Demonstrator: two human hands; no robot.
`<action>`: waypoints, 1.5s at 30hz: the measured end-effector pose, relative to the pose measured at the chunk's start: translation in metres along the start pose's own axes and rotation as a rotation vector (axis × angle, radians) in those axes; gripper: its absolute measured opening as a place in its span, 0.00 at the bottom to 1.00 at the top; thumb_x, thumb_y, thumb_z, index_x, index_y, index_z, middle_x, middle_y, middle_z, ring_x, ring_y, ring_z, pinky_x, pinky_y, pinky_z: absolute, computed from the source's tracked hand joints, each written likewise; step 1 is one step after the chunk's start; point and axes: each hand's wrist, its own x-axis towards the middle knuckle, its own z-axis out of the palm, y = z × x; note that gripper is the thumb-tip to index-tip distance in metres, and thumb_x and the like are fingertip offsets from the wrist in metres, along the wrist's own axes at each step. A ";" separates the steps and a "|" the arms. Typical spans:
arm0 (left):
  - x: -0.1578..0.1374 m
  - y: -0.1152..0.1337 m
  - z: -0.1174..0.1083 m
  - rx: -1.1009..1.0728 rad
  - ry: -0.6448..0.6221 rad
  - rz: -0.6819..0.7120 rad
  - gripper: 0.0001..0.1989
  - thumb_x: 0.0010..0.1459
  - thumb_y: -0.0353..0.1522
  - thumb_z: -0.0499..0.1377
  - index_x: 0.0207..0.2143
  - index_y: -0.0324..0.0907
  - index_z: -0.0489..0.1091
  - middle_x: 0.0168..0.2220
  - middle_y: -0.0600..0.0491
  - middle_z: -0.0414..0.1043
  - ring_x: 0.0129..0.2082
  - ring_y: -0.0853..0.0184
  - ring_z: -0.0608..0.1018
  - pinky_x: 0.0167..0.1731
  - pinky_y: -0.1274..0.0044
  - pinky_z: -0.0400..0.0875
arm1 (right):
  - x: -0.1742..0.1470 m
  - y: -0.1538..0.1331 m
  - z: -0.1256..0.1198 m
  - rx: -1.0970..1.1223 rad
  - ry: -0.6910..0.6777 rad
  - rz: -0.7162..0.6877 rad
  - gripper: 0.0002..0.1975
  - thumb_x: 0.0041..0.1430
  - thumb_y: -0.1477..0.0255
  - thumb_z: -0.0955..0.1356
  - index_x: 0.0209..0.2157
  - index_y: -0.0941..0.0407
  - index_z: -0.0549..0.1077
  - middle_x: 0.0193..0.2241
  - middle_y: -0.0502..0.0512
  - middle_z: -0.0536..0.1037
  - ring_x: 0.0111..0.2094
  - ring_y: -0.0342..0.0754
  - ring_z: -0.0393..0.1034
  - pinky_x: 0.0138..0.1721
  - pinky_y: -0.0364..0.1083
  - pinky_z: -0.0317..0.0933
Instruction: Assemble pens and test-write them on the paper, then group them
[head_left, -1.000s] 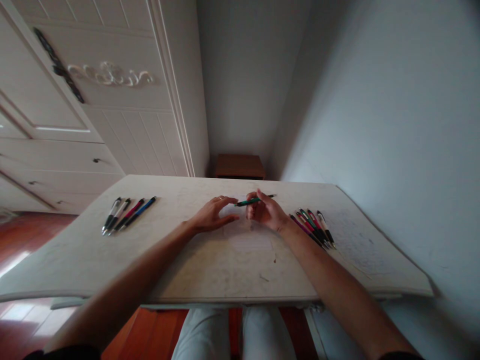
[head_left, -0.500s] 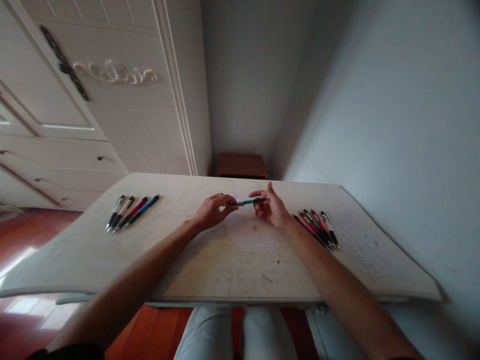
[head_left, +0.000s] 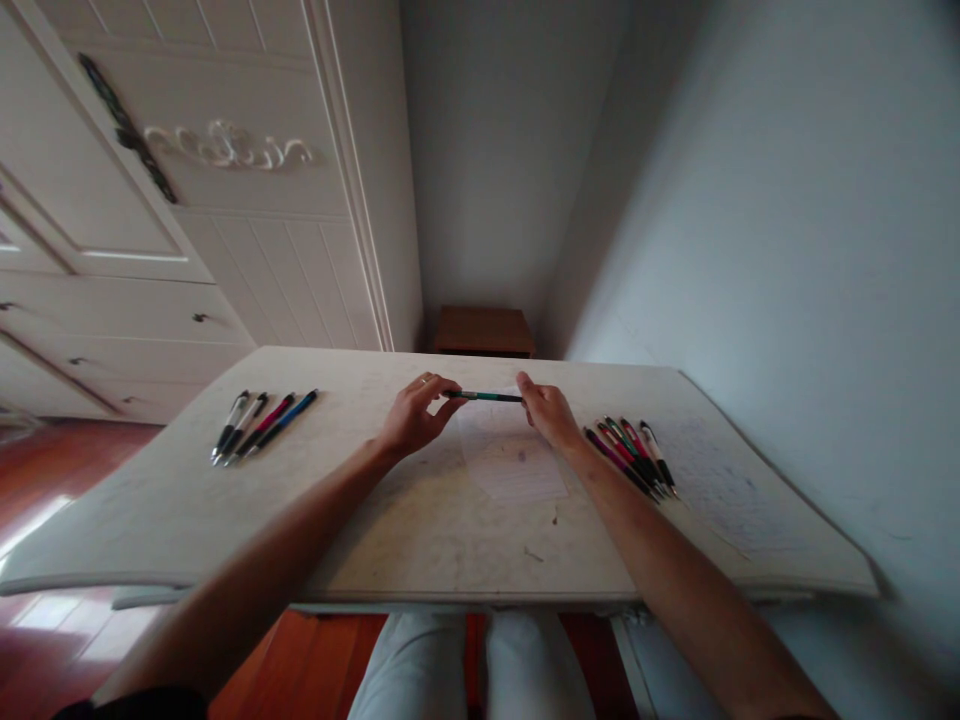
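Observation:
A green and black pen (head_left: 487, 396) is held level above the far middle of the table. The fingertips and thumb of my left hand (head_left: 417, 412) pinch its left end. My right hand (head_left: 549, 412) is closed round its right end, thumb up. Beneath the pen lies a sheet of lined paper (head_left: 510, 465). Beside my right wrist several pens (head_left: 634, 455) in purple, green, red and white lie in a group. To the left, another group of several pens (head_left: 262, 425) lies apart from my left hand.
The pale table (head_left: 352, 570) has a worn, stained top. A scribbled sheet (head_left: 742, 490) lies at its right side. A white cabinet (head_left: 300, 250) stands beyond the left edge, a wall (head_left: 787, 250) to the right. A small brown box-like piece (head_left: 484, 328) sits past the far edge.
My right hand's fingers, spread before, have closed round the pen's right end. Both hands and the pen have shifted slightly left and away, and the pen is more level.

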 end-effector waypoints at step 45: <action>-0.007 0.000 0.009 -0.061 -0.381 -0.040 0.15 0.65 0.40 0.53 0.41 0.41 0.76 0.32 0.50 0.77 0.30 0.66 0.77 0.34 0.76 0.70 | -0.014 -0.013 0.006 0.007 0.035 -0.135 0.32 0.61 0.46 0.60 0.13 0.55 0.60 0.08 0.48 0.61 0.12 0.40 0.57 0.21 0.41 0.54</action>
